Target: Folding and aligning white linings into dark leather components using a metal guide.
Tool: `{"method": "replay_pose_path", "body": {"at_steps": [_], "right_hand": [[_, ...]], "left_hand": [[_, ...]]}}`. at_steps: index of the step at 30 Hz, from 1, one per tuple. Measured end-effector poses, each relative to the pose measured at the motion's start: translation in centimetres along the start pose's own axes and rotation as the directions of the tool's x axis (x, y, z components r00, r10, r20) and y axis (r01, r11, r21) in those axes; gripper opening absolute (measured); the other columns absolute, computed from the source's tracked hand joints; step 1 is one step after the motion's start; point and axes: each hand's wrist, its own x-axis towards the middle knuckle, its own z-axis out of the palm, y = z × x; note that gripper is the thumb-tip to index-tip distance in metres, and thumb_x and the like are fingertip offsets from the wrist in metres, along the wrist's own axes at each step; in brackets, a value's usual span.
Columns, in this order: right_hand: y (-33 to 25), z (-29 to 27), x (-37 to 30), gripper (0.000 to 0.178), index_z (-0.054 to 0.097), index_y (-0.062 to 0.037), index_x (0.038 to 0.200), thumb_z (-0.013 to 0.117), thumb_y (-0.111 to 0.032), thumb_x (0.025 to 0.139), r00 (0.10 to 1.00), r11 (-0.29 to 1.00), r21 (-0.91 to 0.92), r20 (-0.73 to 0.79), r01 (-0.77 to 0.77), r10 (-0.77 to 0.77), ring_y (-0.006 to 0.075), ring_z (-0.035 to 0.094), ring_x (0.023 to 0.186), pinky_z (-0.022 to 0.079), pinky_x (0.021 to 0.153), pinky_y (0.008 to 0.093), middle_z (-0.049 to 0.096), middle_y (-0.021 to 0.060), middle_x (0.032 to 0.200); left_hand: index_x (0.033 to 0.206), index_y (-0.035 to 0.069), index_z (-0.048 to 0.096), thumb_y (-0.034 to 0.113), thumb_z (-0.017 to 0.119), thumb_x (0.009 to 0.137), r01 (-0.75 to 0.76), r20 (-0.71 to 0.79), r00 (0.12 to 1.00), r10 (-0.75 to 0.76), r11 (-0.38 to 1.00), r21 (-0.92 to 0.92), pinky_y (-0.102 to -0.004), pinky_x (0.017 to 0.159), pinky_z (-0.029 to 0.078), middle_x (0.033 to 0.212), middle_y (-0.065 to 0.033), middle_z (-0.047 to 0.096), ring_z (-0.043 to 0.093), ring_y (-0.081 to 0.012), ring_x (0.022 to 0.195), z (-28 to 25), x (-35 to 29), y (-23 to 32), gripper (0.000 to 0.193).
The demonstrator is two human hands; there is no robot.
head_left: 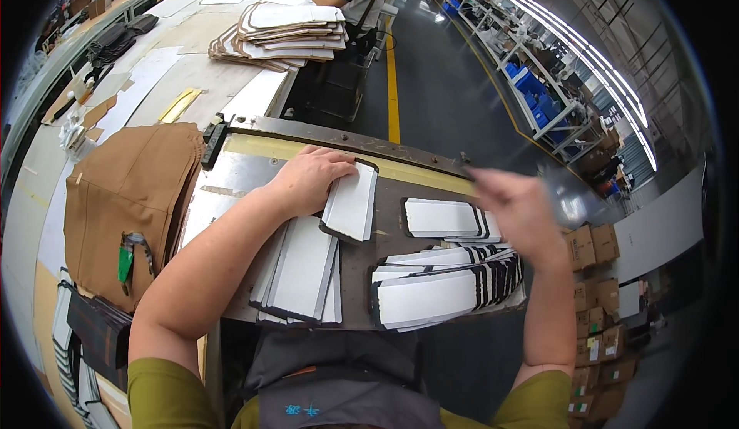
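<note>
Rests L hand on white, blk-edged panel, w/ fingers bent over its upper L side; can't tell if pinching or just pressing. Has panel mid-counter, btwn metal bar & L pile. Holds R hand up nr bar's R end, beside R pile; too blurred, can't tell if gripping or open.

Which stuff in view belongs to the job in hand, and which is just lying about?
Likely in use:
- white dark-edged piece under the left hand
- metal bar; blurred right hand near its end
- metal plate
- white-piece piles, left and right

Apparently lying about:
- brown fabric stack
- yellow strip
- cardboard boxes
</note>
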Motion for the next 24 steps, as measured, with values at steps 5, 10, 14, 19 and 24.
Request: {"method": "replay_pose_path", "body": {"at_steps": [5, 10, 14, 19, 24], "right_hand": [[0.2, 6.1, 1.4, 0.062, 0.056, 0.0009, 0.135, 0.077, -0.020, 0.080, 0.868, 0.935, -0.090, 0.410, 0.344, -0.280, 0.0353, 0.055, 0.128, 0.046, 0.106, 0.0405, 0.056, 0.0204, 0.140], [2.7, 14.8, 4.9, 0.048, 0.058, -0.0007, 0.133, 0.066, -0.010, 0.086, 0.901, 0.944, 0.089, 0.281, 0.318, -0.330, 0.0336, 0.053, 0.131, 0.042, 0.110, 0.0413, 0.057, 0.0199, 0.139], [3.2, 17.0, 4.9, 0.045, 0.059, 0.0003, 0.130, 0.061, -0.008, 0.086, 0.896, 0.909, 0.007, 0.165, 0.417, -0.413, 0.0324, 0.053, 0.130, 0.041, 0.110, 0.0419, 0.058, 0.0200, 0.138], [3.3, 16.9, 5.2, 0.046, 0.058, 0.0003, 0.131, 0.058, -0.006, 0.086, 0.900, 0.910, 0.009, 0.151, 0.413, -0.410, 0.0320, 0.052, 0.132, 0.039, 0.111, 0.0428, 0.056, 0.0194, 0.140], [3.3, 16.9, 5.2, 0.049, 0.059, -0.0012, 0.132, 0.066, -0.010, 0.084, 0.904, 0.906, -0.065, 0.133, 0.418, -0.407, 0.0316, 0.052, 0.130, 0.039, 0.111, 0.0422, 0.056, 0.0176, 0.140]], "left_hand": [[0.122, 0.008, 0.067, -0.003, 0.066, 0.075, -0.008, -0.028, 1.000, 0.007, 0.998, -0.056, -0.0388, 0.111, 0.038, 0.128, -0.0102, 0.062, 0.054, -0.0297, 0.126, -0.6, -0.1, 0.7, 0.048], [0.121, 0.006, 0.068, -0.005, 0.067, 0.073, 0.056, -0.103, 0.993, -0.060, 0.998, -0.038, -0.0381, 0.108, 0.042, 0.127, -0.0124, 0.063, 0.055, -0.0313, 0.123, 0.0, -0.2, 0.5, 0.050], [0.118, 0.004, 0.068, -0.001, 0.065, 0.077, 0.079, -0.143, 0.987, -0.073, 0.996, 0.037, -0.0398, 0.107, 0.042, 0.127, -0.0128, 0.064, 0.057, -0.0302, 0.121, -0.1, -0.7, 0.7, 0.042], [0.113, 0.009, 0.072, 0.008, 0.066, 0.082, 0.138, -0.215, 0.972, -0.097, 0.973, 0.187, -0.0394, 0.104, 0.041, 0.121, -0.0072, 0.067, 0.060, -0.0246, 0.116, 0.3, -0.6, 0.7, 0.032], [0.111, 0.010, 0.073, 0.010, 0.063, 0.087, 0.159, -0.206, 0.972, -0.115, 0.965, 0.209, -0.0393, 0.103, 0.041, 0.119, -0.0061, 0.067, 0.060, -0.0240, 0.114, 0.0, -0.3, 1.3, 0.026]]}}
